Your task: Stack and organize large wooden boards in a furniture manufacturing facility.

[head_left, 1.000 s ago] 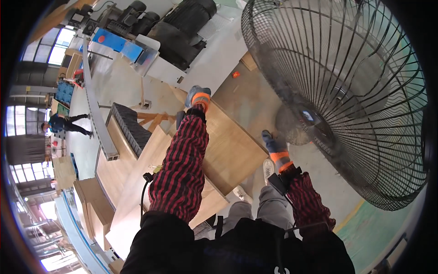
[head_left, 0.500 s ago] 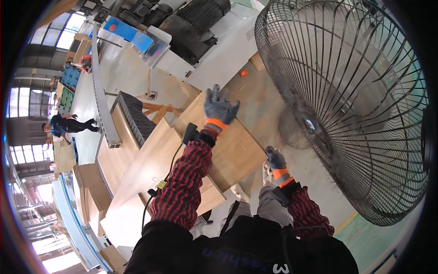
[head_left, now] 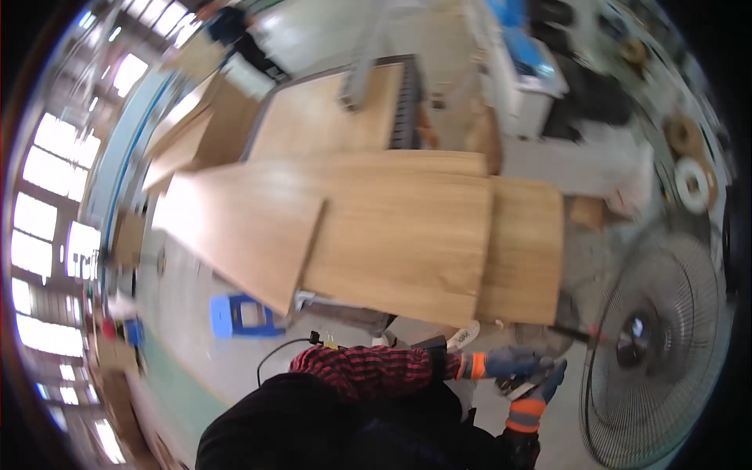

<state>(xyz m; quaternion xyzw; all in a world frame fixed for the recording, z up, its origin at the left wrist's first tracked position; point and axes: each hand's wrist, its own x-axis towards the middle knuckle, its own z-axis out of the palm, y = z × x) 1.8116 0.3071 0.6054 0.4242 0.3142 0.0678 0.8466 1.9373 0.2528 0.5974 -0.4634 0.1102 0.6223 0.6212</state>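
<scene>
My left hand (head_left: pixel 513 363), in a dark blue glove with an orange cuff, reaches right toward my right hand (head_left: pixel 546 384). The gloved hands meet at the lower right, just left of the fan. A small grey and dark object (head_left: pixel 513 387) shows at my right hand's fingers; motion blur hides its kind. Blur also smears my left fingers. Beyond the hands lie stacked wood-grain boards: a large board (head_left: pixel 392 235), a paler board (head_left: pixel 243 227) over its left part, and a lower board (head_left: pixel 523 251) showing at the right. Neither hand touches the boards.
A large wire-caged fan (head_left: pixel 654 352) stands close at the right. On the floor at the left is a blue stool (head_left: pixel 241 316). Behind are a framed panel (head_left: pixel 329 110), brown panels (head_left: pixel 211 129) and a white machine (head_left: pixel 533 94). A person (head_left: pixel 239 39) stands far back.
My view has swung left, so the boards now fill the middle. My left hand has left the board and come to my right hand. The hands, formerly apart, are now together.
</scene>
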